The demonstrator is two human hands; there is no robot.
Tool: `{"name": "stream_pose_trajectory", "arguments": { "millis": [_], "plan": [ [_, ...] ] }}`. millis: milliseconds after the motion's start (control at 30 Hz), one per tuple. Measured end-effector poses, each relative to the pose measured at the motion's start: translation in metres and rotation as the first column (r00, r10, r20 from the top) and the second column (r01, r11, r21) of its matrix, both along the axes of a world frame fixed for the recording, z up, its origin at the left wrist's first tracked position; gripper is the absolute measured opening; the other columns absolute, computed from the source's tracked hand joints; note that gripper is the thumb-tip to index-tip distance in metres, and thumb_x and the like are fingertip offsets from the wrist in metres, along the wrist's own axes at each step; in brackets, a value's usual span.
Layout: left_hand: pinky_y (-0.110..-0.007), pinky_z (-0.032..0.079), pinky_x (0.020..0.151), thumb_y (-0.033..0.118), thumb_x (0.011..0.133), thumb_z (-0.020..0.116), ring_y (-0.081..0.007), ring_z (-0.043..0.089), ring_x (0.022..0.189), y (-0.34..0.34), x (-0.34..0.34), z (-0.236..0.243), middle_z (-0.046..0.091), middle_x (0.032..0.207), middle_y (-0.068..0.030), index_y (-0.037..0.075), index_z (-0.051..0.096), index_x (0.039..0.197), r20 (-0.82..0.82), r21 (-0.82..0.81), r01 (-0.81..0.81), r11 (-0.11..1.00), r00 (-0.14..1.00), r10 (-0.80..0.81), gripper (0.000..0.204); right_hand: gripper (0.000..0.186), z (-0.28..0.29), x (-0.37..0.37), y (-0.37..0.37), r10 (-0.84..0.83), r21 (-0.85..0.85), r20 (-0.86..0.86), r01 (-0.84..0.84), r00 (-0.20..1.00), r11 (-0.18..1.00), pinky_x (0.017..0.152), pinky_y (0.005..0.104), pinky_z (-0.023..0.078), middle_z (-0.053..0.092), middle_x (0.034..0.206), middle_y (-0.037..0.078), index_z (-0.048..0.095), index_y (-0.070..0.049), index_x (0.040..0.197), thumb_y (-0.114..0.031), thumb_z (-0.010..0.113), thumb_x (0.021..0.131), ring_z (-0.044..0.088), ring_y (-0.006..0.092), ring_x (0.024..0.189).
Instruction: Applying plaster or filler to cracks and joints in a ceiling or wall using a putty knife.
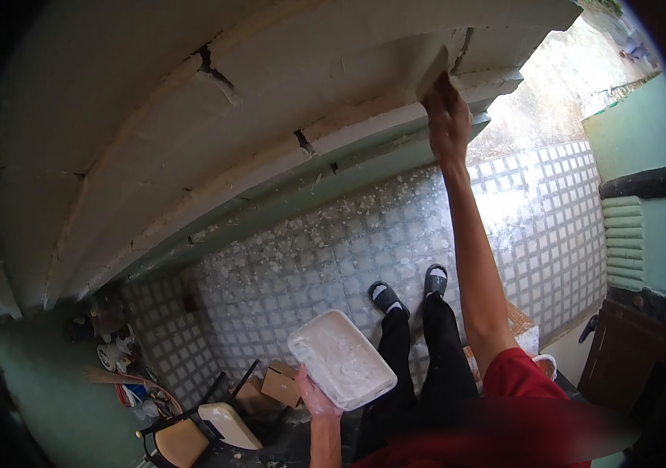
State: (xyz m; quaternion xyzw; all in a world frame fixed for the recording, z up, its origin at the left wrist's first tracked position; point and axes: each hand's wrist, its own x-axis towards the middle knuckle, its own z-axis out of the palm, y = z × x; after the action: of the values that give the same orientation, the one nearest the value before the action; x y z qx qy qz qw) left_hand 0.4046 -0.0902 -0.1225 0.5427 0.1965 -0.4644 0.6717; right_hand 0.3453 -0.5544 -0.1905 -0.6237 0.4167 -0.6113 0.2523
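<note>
My left hand (317, 395) grips the lower left edge of a white rectangular tub (299, 341), held tilted at waist height. Smeared white paste (342, 361) covers its inside. With the arm stretched far up and forward, my right hand (448, 121) is closed around a putty knife (433, 72). Its broad blade lies close to the pale stepped moulding (271, 101), beside a dark crack (464, 48) near the right end; whether the blade touches the surface is hard to tell. More gaps break the moulding farther left, one at its upper band and another (302, 140) along the lower ledge.
Below spreads a tiled floor (333, 226) spotted with white splashes. Chairs (181, 443), a cardboard box (281, 383) and assorted clutter stand at lower left. On the right are a green wall (641, 129) and a dark brown wooden piece (625, 359). Bright light falls at upper right.
</note>
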Motion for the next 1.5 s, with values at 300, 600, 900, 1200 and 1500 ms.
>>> {"name": "stream_pose_trajectory", "arguments": {
  "millis": [300,600,900,1200,1500],
  "plan": [
    [-0.044,0.042,0.105,0.049,0.093,0.041,-0.0327,0.051,0.124,0.002,0.004,0.003,0.048,0.14,-0.014,0.005,0.038,0.143,0.019,-0.022,0.021,1.0,1.0,-0.02,0.066,0.038,0.006,0.114,0.086,0.147,0.101,-0.095,-0.138,0.984,0.985,0.073,0.0431,0.055,0.067,0.101,0.025,0.058,-0.006,0.13,0.0,0.047,0.094,0.07,0.0325,0.083],
    [-0.044,0.04,0.106,0.049,0.092,0.041,-0.0325,0.049,0.126,0.003,0.001,0.002,0.047,0.141,-0.0139,0.005,0.037,0.143,0.006,-0.029,0.025,0.999,1.0,-0.025,0.067,0.04,0.034,0.021,0.005,-0.221,0.012,-0.151,0.225,0.963,0.974,0.054,0.0435,0.046,0.06,0.077,0.028,0.055,-0.009,0.134,-0.004,0.043,0.096,0.062,0.0277,0.057],
    [-0.044,0.039,0.106,0.048,0.091,0.041,-0.0349,0.047,0.128,-0.003,0.003,0.009,0.044,0.143,-0.0163,0.002,0.034,0.144,-0.001,0.046,0.012,0.999,1.0,-0.012,0.071,0.058,0.02,0.121,0.09,0.19,-0.038,-0.371,-0.219,0.909,0.975,0.083,0.0461,0.055,0.057,0.127,0.022,0.053,-0.005,0.132,0.012,0.045,0.077,0.06,0.0374,0.111],
    [-0.044,0.038,0.107,0.048,0.09,0.042,-0.0347,0.047,0.127,0.006,-0.005,0.002,0.044,0.142,-0.0161,0.001,0.034,0.144,-0.022,-0.024,0.012,1.0,1.0,-0.013,0.072,0.038,0.055,0.046,0.012,-0.234,0.041,-0.291,0.256,0.928,0.966,0.045,0.0373,0.044,0.068,0.078,0.018,0.056,-0.004,0.131,-0.001,0.048,0.094,0.058,0.0213,0.05],
    [-0.044,0.038,0.107,0.049,0.09,0.042,-0.0354,0.047,0.127,0.003,-0.004,0.004,0.045,0.142,-0.0162,0.002,0.034,0.143,0.006,0.028,0.022,0.999,1.0,-0.023,0.072,0.046,0.014,0.093,0.074,0.093,-0.223,-0.205,-0.139,0.974,0.965,0.055,0.0358,0.054,0.071,0.095,0.019,0.058,-0.011,0.132,0.006,0.051,0.089,0.068,0.0252,0.064]
  ]
}}
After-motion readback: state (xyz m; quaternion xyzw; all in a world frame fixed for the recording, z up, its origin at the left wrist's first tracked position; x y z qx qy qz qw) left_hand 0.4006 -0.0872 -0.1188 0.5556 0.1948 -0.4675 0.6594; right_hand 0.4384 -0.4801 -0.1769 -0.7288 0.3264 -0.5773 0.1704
